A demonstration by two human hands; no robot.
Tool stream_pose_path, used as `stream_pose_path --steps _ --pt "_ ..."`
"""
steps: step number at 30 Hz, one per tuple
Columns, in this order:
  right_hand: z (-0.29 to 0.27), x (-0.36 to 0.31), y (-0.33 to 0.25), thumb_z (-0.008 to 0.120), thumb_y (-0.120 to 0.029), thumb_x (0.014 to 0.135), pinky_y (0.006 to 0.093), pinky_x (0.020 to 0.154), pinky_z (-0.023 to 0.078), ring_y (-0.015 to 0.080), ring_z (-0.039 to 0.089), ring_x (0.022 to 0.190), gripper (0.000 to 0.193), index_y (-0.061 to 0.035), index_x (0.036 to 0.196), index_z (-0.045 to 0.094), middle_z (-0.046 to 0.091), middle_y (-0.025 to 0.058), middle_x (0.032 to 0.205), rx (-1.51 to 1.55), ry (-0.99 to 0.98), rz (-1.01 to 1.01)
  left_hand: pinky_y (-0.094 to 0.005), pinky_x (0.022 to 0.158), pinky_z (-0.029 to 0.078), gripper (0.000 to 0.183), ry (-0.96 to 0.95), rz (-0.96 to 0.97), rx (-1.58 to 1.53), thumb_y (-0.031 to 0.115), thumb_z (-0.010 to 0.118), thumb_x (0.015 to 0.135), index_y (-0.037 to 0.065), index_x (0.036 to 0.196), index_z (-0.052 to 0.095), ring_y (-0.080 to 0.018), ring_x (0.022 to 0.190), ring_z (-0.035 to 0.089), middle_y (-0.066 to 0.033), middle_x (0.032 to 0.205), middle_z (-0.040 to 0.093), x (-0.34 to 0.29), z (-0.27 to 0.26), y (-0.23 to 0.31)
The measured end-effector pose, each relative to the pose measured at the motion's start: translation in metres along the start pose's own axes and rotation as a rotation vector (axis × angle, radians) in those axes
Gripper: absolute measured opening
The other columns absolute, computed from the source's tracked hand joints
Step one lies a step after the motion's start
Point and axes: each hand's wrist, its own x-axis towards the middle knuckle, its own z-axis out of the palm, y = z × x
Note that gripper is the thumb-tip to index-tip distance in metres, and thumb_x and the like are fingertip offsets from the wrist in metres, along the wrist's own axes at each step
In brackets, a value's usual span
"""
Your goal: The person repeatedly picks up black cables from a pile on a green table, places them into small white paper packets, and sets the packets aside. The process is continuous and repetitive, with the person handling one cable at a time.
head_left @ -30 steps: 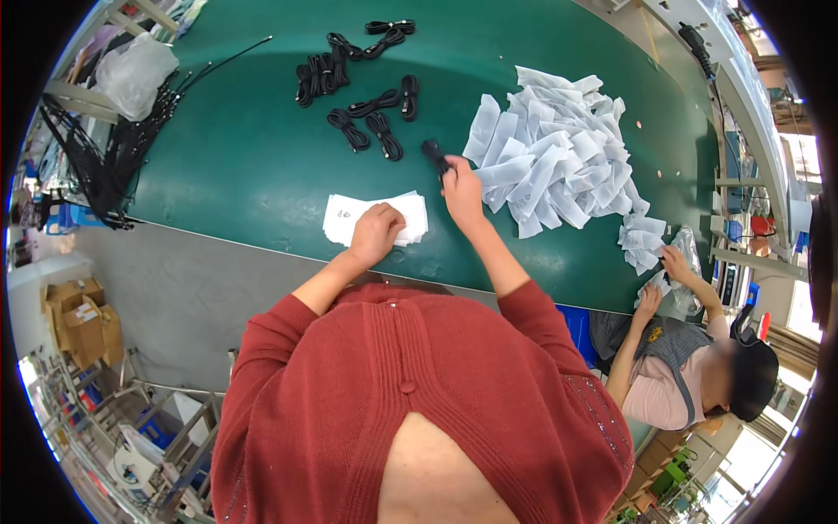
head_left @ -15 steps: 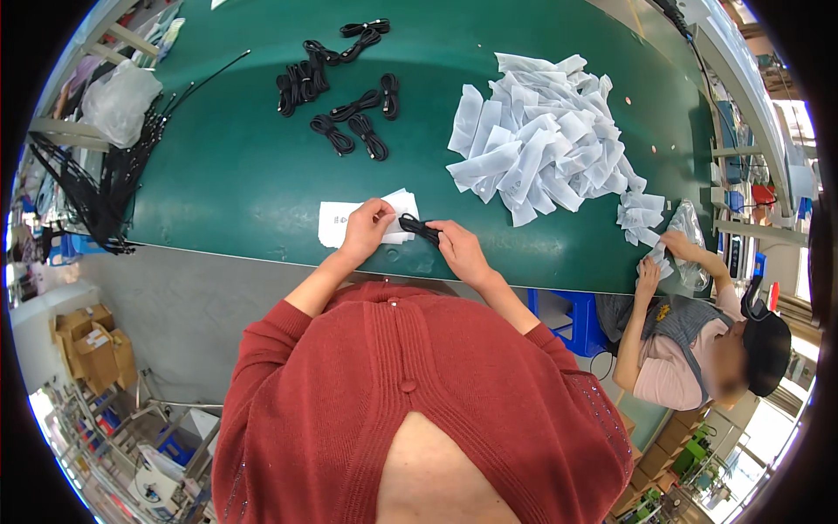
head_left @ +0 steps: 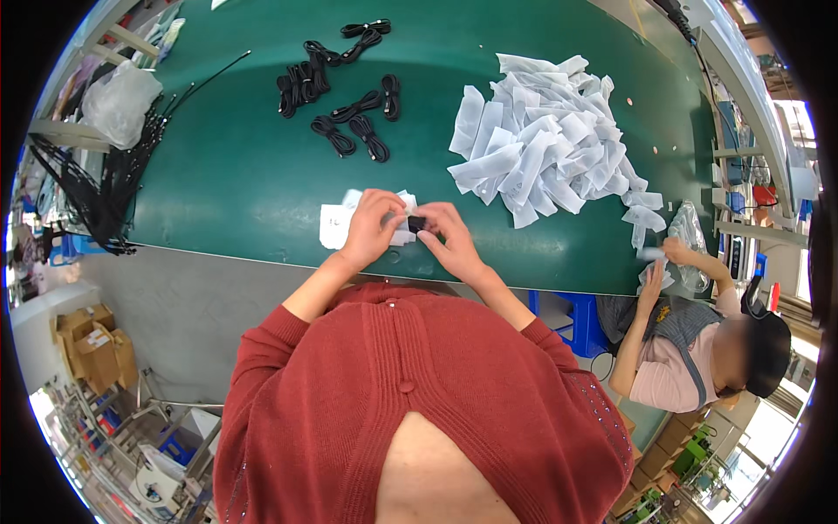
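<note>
Loose cables: a bunch of thin black cables (head_left: 105,188) hangs over the worktop's left edge, one end sticking up and to the right.
Plastic bag: a crumpled clear bag (head_left: 122,103) sits just beside those cables.
Boxes: brown cardboard boxes (head_left: 98,351) stand on the floor side, well apart from the worktop.
Worktop: a green surface (head_left: 223,196), its near edge running in front of the person.
Looped cables: several tied black loops (head_left: 305,80) lie in loose groups at the far side, left of centre.
White bags: a flat stack of white bags (head_left: 333,229) lies near the front edge, partly under the left hand.
Left hand: the hand (head_left: 370,227) is nearly closed, thumb and bent fingertips pinching a white bag at the stack's right side.
Cable in hand: a black cable bundle (head_left: 416,224) is between the two hands, over the stack's right end; blur hides whether its tip is inside the bag.
Right hand: the hand (head_left: 450,239) is half curled, thumb and fingers closed on the bundle.
Bag pile: a large heap of filled-looking white bags (head_left: 550,140) lies to the right.
Stool: a blue stool (head_left: 572,321) shows below the edge.
Co-worker: a seated person (head_left: 676,362) handles small white bags at the far right.
</note>
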Motion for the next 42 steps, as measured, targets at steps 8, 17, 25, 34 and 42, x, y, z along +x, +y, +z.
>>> stream_pose_path --steps 8,17,25,34,42 --pt "-0.012 0.042 -0.02 0.068 -0.004 0.081 0.0309 0.065 0.047 0.0226 0.058 0.083 0.025 -0.002 0.105 0.059 0.054 0.0107 0.106 -0.36 0.26 -0.232 -0.0312 0.093 0.043 0.007 -0.07 -0.177 -0.619 0.008 0.056 0.093 0.001 0.093 0.059 -0.0155 0.104 0.053 -0.0082 0.117 0.054 0.054 -0.007 0.03" --pt "-0.086 0.09 -0.028 0.066 -0.01 0.08 0.0435 0.078 0.047 0.0316 0.056 0.094 0.027 -0.0034 0.106 0.062 0.057 0.0136 0.099 -1.147 0.722 -0.249 -0.0368 0.08 0.048 0.026 -0.115 -0.141 0.167 0.006 0.072 0.076 0.004 0.099 0.06 -0.0287 0.093 0.057 -0.0108 0.097 0.056 -0.017 0.005 -0.032" --pt "0.051 0.155 0.05 0.073 -0.02 0.074 0.0443 0.071 0.053 0.0352 0.06 0.087 0.04 -0.007 0.108 0.055 0.051 0.019 0.106 -0.809 -0.022 -0.164 -0.0397 0.076 0.047 0.015 -0.145 0.012 0.322 0.006 0.072 0.072 0.005 0.081 0.059 -0.031 0.084 0.055 -0.0107 0.087 0.056 -0.025 0.022 -0.041" --pt "0.006 0.099 0.073 0.055 -0.006 0.085 0.0372 0.062 0.05 0.027 0.062 0.066 0.019 0.0014 0.102 0.055 0.062 0.0152 0.078 -0.157 0.218 0.213 -0.038 0.068 0.05 0.008 -0.025 -0.207 0.131 0.005 0.068 0.078 0.002 0.081 0.062 -0.0299 0.077 0.06 -0.0104 0.081 0.06 -0.03 0.022 -0.045" --pt "-0.014 -0.007 0.017 0.051 -0.003 0.088 0.0345 0.068 0.048 0.0242 0.059 0.071 0.02 0.0011 0.107 0.055 0.062 0.0149 0.086 -0.187 0.163 0.248 -0.0358 0.067 0.049 0.006 -0.016 -0.407 -0.019 0.006 0.065 0.082 0.002 0.085 0.062 -0.0283 0.073 0.061 -0.0118 0.083 0.062 -0.024 0.022 -0.043"
